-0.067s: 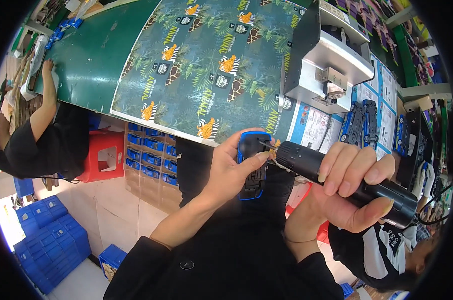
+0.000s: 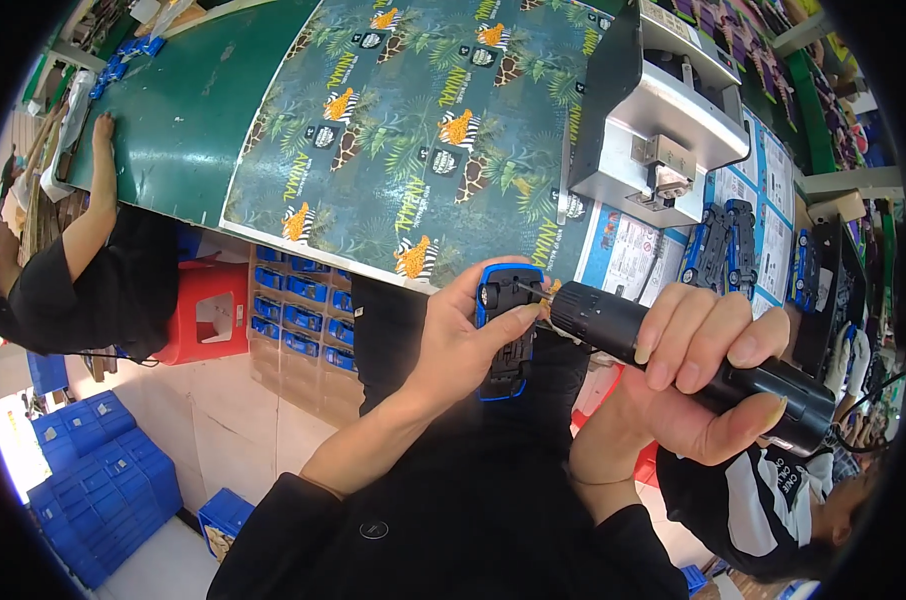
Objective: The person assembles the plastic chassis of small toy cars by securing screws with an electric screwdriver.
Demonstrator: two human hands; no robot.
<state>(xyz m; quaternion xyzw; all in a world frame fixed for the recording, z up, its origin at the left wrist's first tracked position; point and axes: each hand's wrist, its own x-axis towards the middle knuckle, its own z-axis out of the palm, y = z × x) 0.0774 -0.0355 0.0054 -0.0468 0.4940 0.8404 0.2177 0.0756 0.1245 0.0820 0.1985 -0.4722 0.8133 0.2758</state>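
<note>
My left hand (image 2: 463, 345) is closed round a blue toy car (image 2: 511, 368), its black underside turned toward me and its thumb lying across the middle. In my right hand (image 2: 708, 370) is a black electric screwdriver (image 2: 605, 318), gripped along its barrel and slanting up to the left. Its thin bit meets the car's underside near the upper end; the exact contact point is too small to make out. Both hands are just off the table's near edge, in front of my body.
A grey metal machine (image 2: 663, 130) stands on the printed sheet (image 2: 373, 150) covering the green table (image 2: 188, 130). More toy cars (image 2: 723, 245) lie at its right. Below the table is a carton of blue cars (image 2: 303, 318). Co-workers sit left and right; a red stool (image 2: 208, 315) is at left.
Hands, car and screwdriver keep nearly the same place. A wheel and more of the car's upper underside now show more clearly. The left co-worker's hand has shifted slightly.
</note>
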